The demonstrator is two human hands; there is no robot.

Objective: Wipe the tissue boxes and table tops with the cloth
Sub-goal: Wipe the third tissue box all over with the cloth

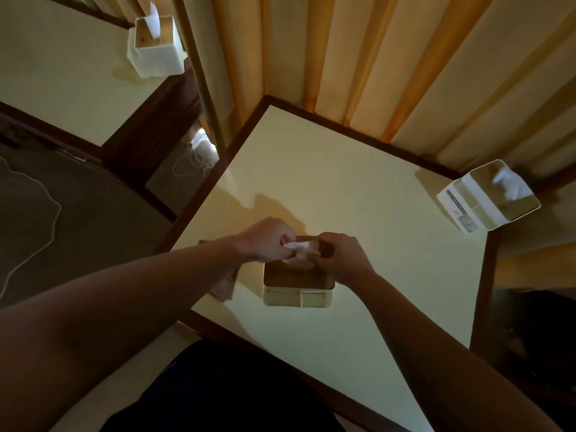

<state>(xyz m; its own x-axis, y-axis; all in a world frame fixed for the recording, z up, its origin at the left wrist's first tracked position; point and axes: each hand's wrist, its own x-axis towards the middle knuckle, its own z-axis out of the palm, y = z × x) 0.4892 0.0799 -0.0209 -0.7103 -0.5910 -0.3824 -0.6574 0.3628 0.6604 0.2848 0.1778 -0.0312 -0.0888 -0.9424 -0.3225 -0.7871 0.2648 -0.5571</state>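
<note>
White tissue [300, 248] pinched between both hands' fingers [288, 248] — cloth [225, 283] lies left.

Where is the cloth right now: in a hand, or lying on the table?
Lying on the table. The cloth sits crumpled left of the tissue box, while both hands pinch a tissue instead.

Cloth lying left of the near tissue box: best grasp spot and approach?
Likely the near free end of the cloth, taken from above and the left with the left hand. It lies flat and crumpled on the table, its far part hidden under the left forearm, and the tissue box blocks its right side. A top pinch suits limp fabric.
</note>
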